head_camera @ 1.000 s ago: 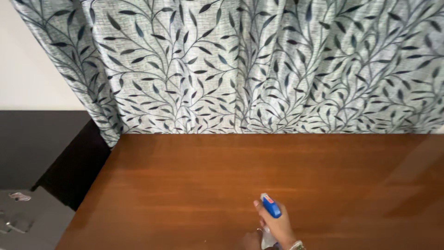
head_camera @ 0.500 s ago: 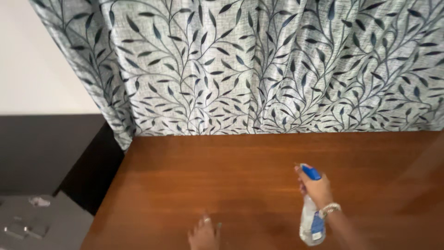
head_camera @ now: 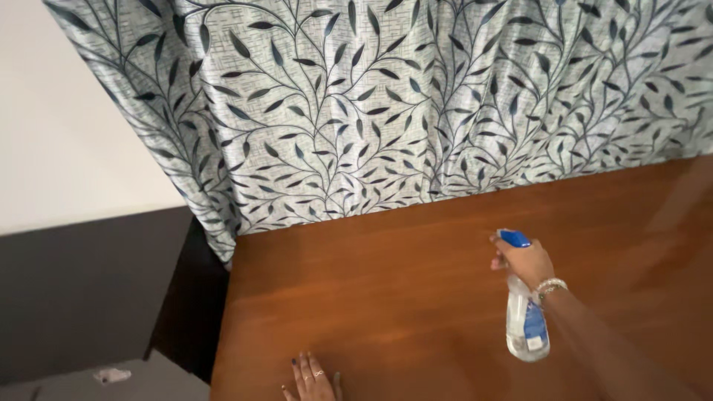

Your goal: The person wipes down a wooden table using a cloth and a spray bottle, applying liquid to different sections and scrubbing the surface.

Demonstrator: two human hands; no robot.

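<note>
Right now my right hand is up over the wooden table, fingers wrapped tight round the neck of a clear spray bottle with a blue nozzle. Bottle's hanging below my fist, off the surface, its blue-labelled body tilted in towards my wrist, nozzle pointing away to the left. Beaded bracelet sits on that wrist. Down at the near edge, my left hand lies flat on the tabletop, fingers spread wide, palm down, holding nothing, rings showing. The two hands are well apart. Behind the table hangs a pale curtain printed with dark leaves, its hem meeting the far edge.
</note>
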